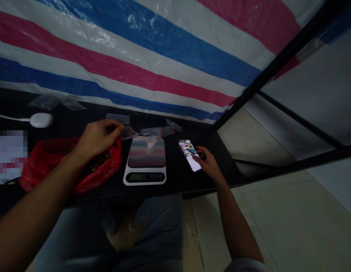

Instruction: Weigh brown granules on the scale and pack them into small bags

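Note:
My left hand [97, 136] hovers above a red plastic bag [48, 162] full of small brown pieces, its fingers pinched on the corner of a small clear plastic bag [129, 132]. A white digital kitchen scale [145, 161] sits just right of the red bag, with a small clear cup [151, 141] on its platform. My right hand [208, 164] rests on the black table beside a lit phone [190, 154]. The thumb touches the phone's screen and the other fingers curl at its edge.
Several empty clear bags [161, 130] lie behind the scale on the black table [181, 177]. A white round device [41, 119] with a cable sits at the far left. A striped tarp [153, 53] hangs behind. A black metal frame [280, 60] and tiled floor are at right.

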The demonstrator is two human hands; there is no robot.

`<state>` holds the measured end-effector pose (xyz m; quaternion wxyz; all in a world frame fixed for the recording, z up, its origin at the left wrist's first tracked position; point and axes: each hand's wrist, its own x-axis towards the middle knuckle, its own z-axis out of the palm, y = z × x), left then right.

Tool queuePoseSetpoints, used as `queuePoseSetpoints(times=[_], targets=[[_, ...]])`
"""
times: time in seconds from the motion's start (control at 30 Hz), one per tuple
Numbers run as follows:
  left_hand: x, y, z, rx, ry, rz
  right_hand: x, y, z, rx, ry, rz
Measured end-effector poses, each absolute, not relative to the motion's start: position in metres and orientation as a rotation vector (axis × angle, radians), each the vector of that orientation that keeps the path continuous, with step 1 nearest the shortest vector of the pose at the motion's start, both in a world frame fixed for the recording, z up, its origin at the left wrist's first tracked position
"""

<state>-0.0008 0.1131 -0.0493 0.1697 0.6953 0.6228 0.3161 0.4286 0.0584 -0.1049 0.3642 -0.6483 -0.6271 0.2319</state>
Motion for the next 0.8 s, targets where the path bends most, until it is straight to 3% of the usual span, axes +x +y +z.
queuePoseSetpoints(times=[0.8], targets=[[0.001,0.111,-0.046,1.95,1.766,0.907,0.442,0.049,-0.101,-1.566,-1.733,0.712]])
